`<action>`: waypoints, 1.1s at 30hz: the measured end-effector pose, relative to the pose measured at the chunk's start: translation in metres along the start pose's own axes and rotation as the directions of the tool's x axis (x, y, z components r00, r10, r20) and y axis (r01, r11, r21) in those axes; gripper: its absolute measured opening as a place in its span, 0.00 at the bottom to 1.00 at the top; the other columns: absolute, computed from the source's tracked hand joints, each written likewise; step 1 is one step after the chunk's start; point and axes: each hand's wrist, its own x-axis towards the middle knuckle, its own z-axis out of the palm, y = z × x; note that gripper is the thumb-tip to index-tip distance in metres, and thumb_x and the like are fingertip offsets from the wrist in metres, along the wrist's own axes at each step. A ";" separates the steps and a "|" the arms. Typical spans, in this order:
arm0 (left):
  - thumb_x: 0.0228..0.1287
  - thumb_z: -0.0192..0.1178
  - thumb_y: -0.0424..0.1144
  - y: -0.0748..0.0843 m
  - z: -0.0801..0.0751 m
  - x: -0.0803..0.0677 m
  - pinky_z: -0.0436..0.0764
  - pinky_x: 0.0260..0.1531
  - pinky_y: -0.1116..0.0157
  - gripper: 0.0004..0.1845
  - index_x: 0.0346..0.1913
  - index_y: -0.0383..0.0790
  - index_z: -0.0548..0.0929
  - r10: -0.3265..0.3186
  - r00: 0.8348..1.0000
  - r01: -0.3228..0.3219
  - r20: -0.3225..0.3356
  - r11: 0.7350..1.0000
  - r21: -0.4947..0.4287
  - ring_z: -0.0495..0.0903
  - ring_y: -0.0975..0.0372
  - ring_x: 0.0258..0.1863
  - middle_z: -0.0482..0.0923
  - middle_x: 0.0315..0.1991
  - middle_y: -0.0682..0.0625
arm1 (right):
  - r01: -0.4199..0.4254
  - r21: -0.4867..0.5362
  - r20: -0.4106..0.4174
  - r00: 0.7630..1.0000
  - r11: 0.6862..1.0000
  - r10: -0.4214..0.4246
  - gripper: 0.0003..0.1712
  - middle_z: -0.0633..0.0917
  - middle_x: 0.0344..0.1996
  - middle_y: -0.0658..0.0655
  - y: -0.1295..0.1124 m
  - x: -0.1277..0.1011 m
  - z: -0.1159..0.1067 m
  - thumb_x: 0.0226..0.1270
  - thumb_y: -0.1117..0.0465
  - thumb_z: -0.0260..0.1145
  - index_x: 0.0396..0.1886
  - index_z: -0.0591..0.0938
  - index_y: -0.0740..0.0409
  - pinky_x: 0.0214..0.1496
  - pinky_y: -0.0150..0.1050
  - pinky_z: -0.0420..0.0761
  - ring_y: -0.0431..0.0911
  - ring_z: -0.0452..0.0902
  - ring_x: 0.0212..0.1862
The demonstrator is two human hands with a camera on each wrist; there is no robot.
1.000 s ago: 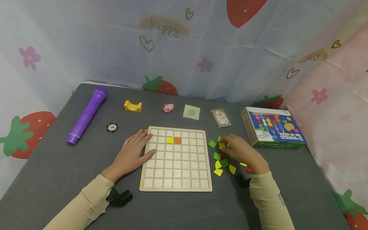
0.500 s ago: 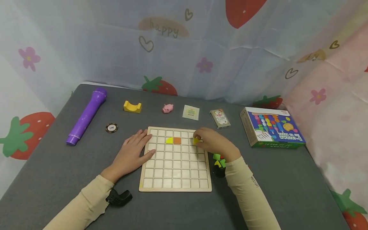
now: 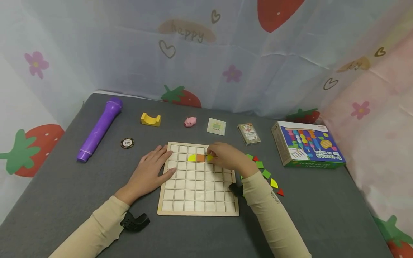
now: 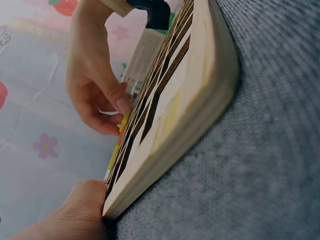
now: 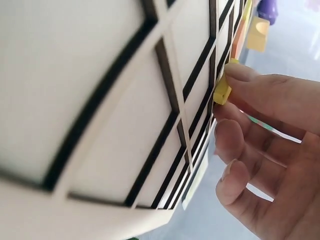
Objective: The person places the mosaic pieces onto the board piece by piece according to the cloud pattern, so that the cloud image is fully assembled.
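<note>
A wooden grid board (image 3: 195, 184) lies flat on the grey table. In its second row sit a yellow quarter-round tile (image 3: 191, 157) and an orange square tile (image 3: 200, 158), side by side. My right hand (image 3: 227, 156) pinches another yellow tile (image 5: 223, 90) between thumb and fingers, at the cell just right of the orange tile. Whether that tile is fully down in the cell I cannot tell. With fingers spread, my left hand (image 3: 148, 175) rests on the board's left edge. Beside the board's right edge lie several loose tiles (image 3: 266, 174), partly hidden by the right forearm.
Along the back stand a purple microphone (image 3: 100, 129), a yellow curved block (image 3: 150, 119), a pink pig figure (image 3: 190, 122), a printed card (image 3: 216, 126) and a playing-card box (image 3: 249, 134). A poker chip (image 3: 127, 143) lies left; a colourful box (image 3: 308, 144) stands right.
My right hand has picked a yellow tile from the loose pile and carried it left over the board to beside the orange tile. The left hand has stayed in place.
</note>
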 end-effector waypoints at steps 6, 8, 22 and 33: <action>0.68 0.53 0.58 0.000 0.000 0.001 0.54 0.66 0.44 0.37 0.72 0.39 0.63 0.005 1.000 -0.005 -0.003 1.000 0.005 0.51 0.48 0.74 0.55 0.74 0.41 | -0.005 0.020 0.002 1.000 1.000 0.005 0.14 0.79 0.44 0.53 -0.004 0.001 0.000 0.66 0.60 0.66 0.50 0.81 0.57 0.50 0.40 0.77 0.45 0.75 0.45; 0.68 0.53 0.58 -0.001 -0.001 0.001 0.54 0.67 0.44 0.37 0.72 0.39 0.63 0.006 1.000 -0.006 -0.002 1.000 0.004 0.50 0.48 0.74 0.55 0.74 0.41 | -0.008 0.022 0.004 1.000 1.000 0.008 0.15 0.80 0.45 0.53 -0.004 0.001 0.000 0.66 0.60 0.66 0.51 0.81 0.57 0.50 0.41 0.77 0.45 0.75 0.46; 0.68 0.52 0.58 -0.003 -0.001 0.002 0.54 0.67 0.44 0.37 0.72 0.40 0.63 0.003 1.000 -0.003 -0.004 1.000 0.011 0.50 0.49 0.74 0.54 0.74 0.41 | 0.048 -0.016 -0.036 0.998 0.999 -0.048 0.13 0.81 0.41 0.53 -0.004 0.004 0.002 0.66 0.62 0.65 0.49 0.81 0.57 0.48 0.39 0.78 0.45 0.76 0.44; 0.68 0.53 0.57 -0.002 0.002 0.000 0.55 0.65 0.43 0.36 0.71 0.38 0.65 0.017 0.999 -0.017 -0.028 1.000 -0.001 0.52 0.47 0.73 0.56 0.73 0.39 | -0.005 0.050 -0.055 0.998 0.999 0.008 0.17 0.82 0.45 0.55 0.007 -0.015 -0.014 0.69 0.63 0.61 0.56 0.78 0.59 0.43 0.40 0.78 0.45 0.77 0.42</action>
